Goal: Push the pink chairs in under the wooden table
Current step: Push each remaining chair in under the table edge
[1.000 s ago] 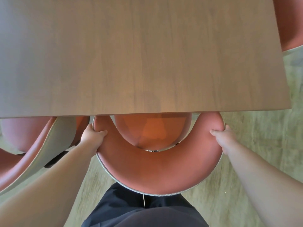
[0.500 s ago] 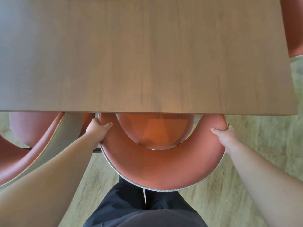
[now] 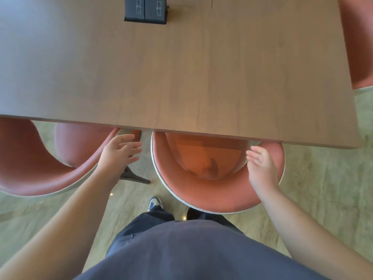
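Hovering open, both hands [image 3: 121,151] [image 3: 261,164] — right apparently above chair [image 3: 218,190] — grip nothing.

The wooden table [image 3: 181,73] is mid-brown with a fine, straight grain, and a black socket box [image 3: 145,9] is set into it. The pink chair [image 3: 218,190] — salmon-pink cloth, warmer orange on the seat — has a pale speckled grey trim. The floor [image 3: 323,199] is streaky greenish beige. Trousers [image 3: 181,249] are dark slate-blue — the shoe [image 3: 155,203] is grey and white.
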Available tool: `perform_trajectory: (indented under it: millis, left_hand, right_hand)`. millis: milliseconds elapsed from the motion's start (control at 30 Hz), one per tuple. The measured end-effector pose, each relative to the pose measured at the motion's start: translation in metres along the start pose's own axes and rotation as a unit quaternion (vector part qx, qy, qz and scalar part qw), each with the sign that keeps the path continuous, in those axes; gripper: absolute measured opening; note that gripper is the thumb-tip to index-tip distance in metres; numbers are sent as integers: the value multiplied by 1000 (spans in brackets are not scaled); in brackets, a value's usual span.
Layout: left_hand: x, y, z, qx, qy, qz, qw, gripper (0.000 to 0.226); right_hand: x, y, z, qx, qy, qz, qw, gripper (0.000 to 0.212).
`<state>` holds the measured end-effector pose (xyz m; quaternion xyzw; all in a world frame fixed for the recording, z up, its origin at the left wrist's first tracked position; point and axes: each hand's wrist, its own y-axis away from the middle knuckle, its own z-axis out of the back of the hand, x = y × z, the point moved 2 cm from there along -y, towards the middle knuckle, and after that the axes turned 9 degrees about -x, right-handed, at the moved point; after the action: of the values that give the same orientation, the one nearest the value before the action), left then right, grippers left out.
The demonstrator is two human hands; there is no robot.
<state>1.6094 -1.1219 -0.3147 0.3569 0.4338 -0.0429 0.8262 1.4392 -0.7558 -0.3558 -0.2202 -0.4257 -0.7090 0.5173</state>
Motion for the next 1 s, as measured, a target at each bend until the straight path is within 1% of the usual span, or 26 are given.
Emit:
perform_trajectory:
  millis: [67,133,267,400,467,567,667,800,1000]
  left_hand:
    - [-8,4,31,-10,14,-12,1000,24]
    - [-12,3,63,-27,30,-25,999,25]
    - [-7,-12,126,-27,41,-60,997,31]
    - [8,-37,193,11,-5,-84,996,33]
    - [10,-49,233,7,-18,-88,996,36]
    - [5,-62,293,-11,16,-97,995,39]
    - [3,-67,340,-22,56,-109,992,35]
    - [5,-73,370,-35,73,-97,992,33]
    - [7,-88,376,-47,85,-77,992,30]
  right_hand:
    - [21,23,-15,42,-13,23,999,41]
    - [39,44,-32,66,-15,40,997,42]
    - [69,91,-80,62,-24,53,996,45]
    - [88,163,-151,39,-44,36,998,44]
    - [101,198,-191,46,-66,25,996,43]
    - [130,239,-242,68,-107,25,992,40]
    - [151,270,-274,86,-121,51,988,41]
    - [168,294,-297,99,-91,88,987,44]
    - [174,295,-318,117,-66,87,987,45]
